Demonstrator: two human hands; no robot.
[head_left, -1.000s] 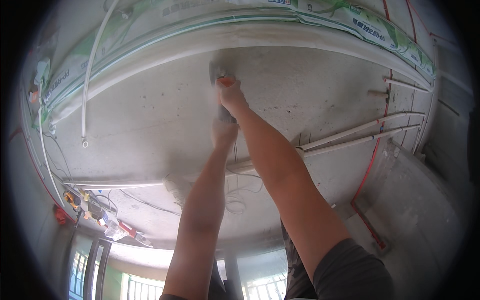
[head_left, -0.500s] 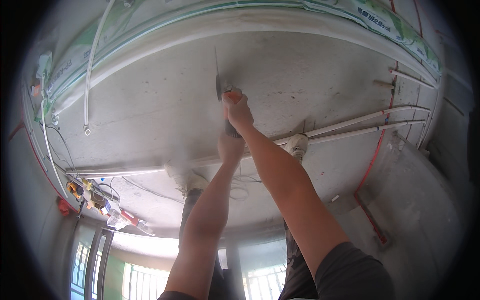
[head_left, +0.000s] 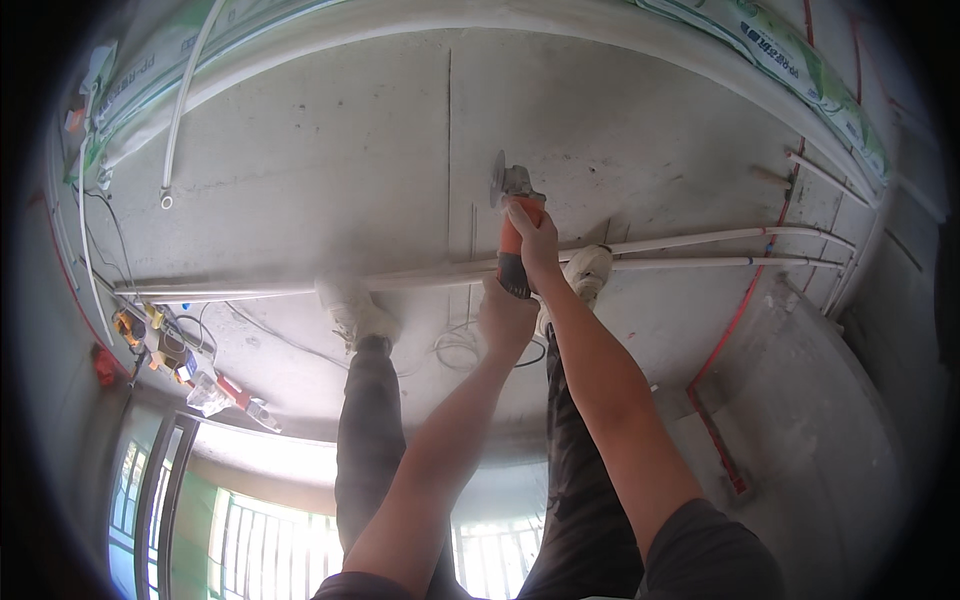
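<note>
Orange-and-black angle grinder (head_left: 510,238), held, disc (head_left: 497,180) leftmost

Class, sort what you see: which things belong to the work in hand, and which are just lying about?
In use:
- grinder, gripped by left hand and right hand
- dark floor line, probably

Lying about, apparently:
- white pipes
- clutter at left
- green-and-white wrapping

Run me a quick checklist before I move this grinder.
1. Right hand on the grinder: ok, around the orange body.
2. Left hand on the grinder: ok, at the black rear end.
3. Disc apart from the shoes: ok, it is beyond both.
4. Disc lined up with the long dark line: not ok, it sits to the right of it.
5. Disc stopped: cannot tell from a still picture.
6. Shoes off the pipes: cannot tell; they overlap in view, but contact is unclear.
</note>
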